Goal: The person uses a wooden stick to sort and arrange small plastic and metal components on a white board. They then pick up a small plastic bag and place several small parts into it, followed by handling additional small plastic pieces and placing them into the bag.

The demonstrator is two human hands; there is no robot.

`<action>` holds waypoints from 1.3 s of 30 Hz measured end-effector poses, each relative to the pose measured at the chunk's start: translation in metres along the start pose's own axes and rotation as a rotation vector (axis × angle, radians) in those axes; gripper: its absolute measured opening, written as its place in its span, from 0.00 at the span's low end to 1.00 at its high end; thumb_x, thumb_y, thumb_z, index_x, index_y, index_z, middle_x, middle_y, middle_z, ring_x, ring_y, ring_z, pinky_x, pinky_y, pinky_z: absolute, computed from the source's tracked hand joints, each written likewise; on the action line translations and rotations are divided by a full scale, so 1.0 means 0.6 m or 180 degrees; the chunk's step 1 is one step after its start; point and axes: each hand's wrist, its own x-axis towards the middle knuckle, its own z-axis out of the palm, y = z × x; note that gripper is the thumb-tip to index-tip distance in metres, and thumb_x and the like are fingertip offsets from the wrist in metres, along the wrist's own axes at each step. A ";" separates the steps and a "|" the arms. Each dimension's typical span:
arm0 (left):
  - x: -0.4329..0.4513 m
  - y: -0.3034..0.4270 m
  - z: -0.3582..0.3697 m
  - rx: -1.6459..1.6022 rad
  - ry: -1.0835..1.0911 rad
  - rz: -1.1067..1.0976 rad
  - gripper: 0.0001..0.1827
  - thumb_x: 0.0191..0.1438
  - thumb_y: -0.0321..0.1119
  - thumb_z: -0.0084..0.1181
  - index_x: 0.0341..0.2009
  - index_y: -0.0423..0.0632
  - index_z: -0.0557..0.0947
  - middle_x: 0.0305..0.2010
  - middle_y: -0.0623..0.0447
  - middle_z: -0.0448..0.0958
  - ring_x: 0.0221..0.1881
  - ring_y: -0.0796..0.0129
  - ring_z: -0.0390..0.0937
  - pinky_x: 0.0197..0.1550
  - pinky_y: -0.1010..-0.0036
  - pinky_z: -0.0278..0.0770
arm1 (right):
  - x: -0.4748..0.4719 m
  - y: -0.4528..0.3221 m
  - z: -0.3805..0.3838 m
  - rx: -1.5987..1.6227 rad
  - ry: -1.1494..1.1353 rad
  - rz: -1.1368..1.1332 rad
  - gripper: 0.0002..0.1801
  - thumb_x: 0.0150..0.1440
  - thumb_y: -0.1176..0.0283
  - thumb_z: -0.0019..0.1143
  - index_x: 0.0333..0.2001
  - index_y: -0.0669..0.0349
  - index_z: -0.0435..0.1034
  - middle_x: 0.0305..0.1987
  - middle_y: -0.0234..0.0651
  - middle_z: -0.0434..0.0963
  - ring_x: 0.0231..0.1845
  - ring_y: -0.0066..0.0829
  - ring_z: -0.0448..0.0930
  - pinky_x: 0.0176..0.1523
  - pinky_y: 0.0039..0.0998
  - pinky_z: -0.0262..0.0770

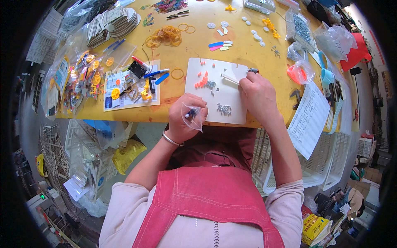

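My left hand (186, 114) is closed around a small clear plastic bag (192, 119) with dark and white items inside, over the lower left of a white board (217, 96). Over the board's right edge, my right hand (259, 93) has its fingers at the end of a thin pale strip (230, 78). A small motor (253, 70) lies just beyond those fingers. On the board are orange pieces (201, 82), small metal screws (211, 84) beside them, and another pile of small metal parts (224, 109) lower down.
Left of the board, a printed sheet (131, 105) bears wheels, pens and rubber bands. Further left stands a bag of coloured parts (83, 83). Beyond lie more rubber bands (164, 36) and coloured sticks (216, 45). A written sheet (310, 117) overhangs the front edge at right, near calipers (296, 97).
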 end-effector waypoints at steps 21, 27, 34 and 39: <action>0.000 -0.008 0.004 0.0041 0.0148 0.0168 0.08 0.54 0.21 0.71 0.38 0.43 0.85 0.38 0.46 0.84 0.38 0.56 0.86 0.42 0.66 0.83 | -0.005 -0.052 -0.016 0.0105 -0.0108 -0.0257 0.01 0.53 0.75 0.61 0.29 0.58 0.76 0.34 0.37 0.78 0.41 0.40 0.83 0.47 0.41 0.79; 0.001 -0.009 0.004 0.0027 0.0137 0.0187 0.09 0.53 0.21 0.71 0.38 0.43 0.85 0.38 0.45 0.84 0.38 0.55 0.86 0.42 0.66 0.83 | -0.006 -0.050 -0.014 0.0069 -0.0159 -0.0258 0.02 0.53 0.75 0.61 0.27 0.58 0.76 0.34 0.37 0.78 0.40 0.40 0.83 0.47 0.41 0.79; -0.001 -0.010 0.004 0.0023 0.0138 0.0174 0.09 0.53 0.21 0.71 0.38 0.42 0.85 0.38 0.45 0.84 0.39 0.55 0.86 0.43 0.66 0.84 | -0.012 -0.051 -0.019 0.0123 -0.0181 -0.0261 0.01 0.51 0.76 0.62 0.28 0.58 0.77 0.34 0.37 0.77 0.40 0.40 0.83 0.46 0.40 0.79; 0.000 -0.010 0.004 0.0028 0.0122 0.0166 0.09 0.53 0.21 0.71 0.38 0.42 0.85 0.38 0.45 0.85 0.39 0.54 0.86 0.43 0.66 0.84 | -0.012 -0.051 -0.017 0.0065 -0.0091 -0.0205 0.01 0.52 0.76 0.62 0.29 0.58 0.77 0.35 0.37 0.78 0.41 0.40 0.83 0.47 0.40 0.79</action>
